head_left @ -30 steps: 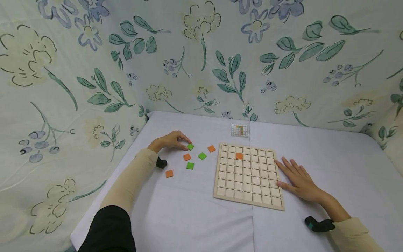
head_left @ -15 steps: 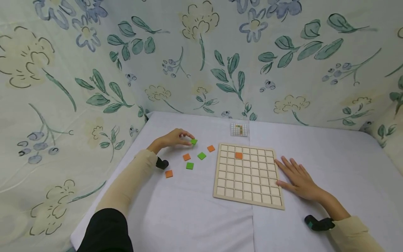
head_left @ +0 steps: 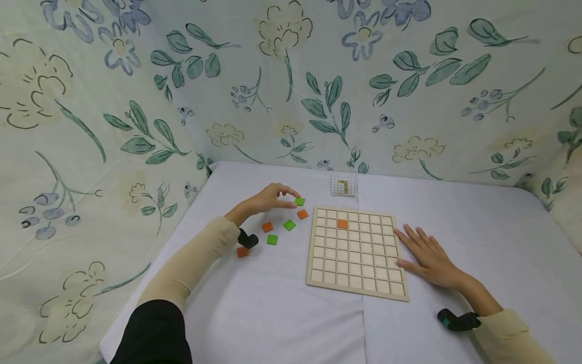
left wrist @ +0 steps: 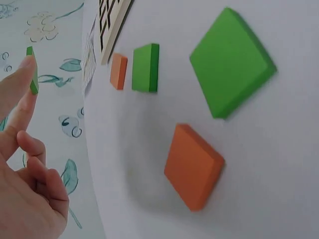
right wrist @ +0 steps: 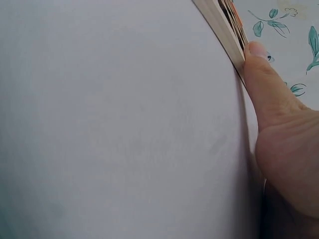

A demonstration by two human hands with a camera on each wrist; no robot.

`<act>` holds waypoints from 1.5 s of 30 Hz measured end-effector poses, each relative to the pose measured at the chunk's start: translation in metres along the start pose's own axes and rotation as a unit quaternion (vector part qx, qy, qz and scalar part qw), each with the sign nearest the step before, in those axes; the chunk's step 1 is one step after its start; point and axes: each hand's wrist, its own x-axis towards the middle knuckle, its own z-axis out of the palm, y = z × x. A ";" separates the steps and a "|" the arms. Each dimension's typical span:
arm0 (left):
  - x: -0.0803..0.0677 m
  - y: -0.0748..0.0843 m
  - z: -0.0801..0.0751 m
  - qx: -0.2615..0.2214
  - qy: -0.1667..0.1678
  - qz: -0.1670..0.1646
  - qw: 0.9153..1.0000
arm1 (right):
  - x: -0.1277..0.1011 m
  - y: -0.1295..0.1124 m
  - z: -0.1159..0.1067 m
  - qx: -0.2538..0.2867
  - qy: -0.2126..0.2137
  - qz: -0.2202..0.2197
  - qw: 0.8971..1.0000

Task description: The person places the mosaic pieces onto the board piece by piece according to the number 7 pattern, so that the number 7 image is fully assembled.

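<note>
My left hand (head_left: 269,198) pinches a green square tile (head_left: 299,201) between thumb and finger, raised off the table as the left wrist view shows. My right hand (head_left: 429,260) lies flat with fingers spread, thumb and fingertips at the right edge of a wooden grid board (head_left: 356,298). In the right wrist view the thumb (right wrist: 269,84) touches the board's rim (right wrist: 222,37). One orange tile (head_left: 343,224) sits in a cell of the board's second row from the back.
Left of the board lie loose orange tiles (head_left: 302,215) and green tiles (head_left: 272,239). One orange tile (head_left: 243,252) is partly covered by the left wrist's black camera (head_left: 248,239). Behind the board stands a small card (head_left: 342,187) with a coloured grid pattern. Floral cloth (head_left: 291,91) hangs behind the table.
My left hand has picked the green tile up from the table and carried it right, toward the board's back left corner. The right hand stays at the board's edge.
</note>
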 end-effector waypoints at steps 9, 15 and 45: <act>0.007 0.025 0.026 -0.013 0.027 -0.028 0.999 | -0.001 0.001 -0.001 -0.001 0.000 -0.004 1.000; 0.012 0.040 0.045 -0.007 0.031 -0.034 0.999 | -0.001 0.002 0.000 -0.002 0.004 -0.007 1.000; 0.048 0.077 0.117 -0.023 0.049 -0.074 0.996 | -0.001 -0.001 -0.003 0.000 0.001 -0.003 1.000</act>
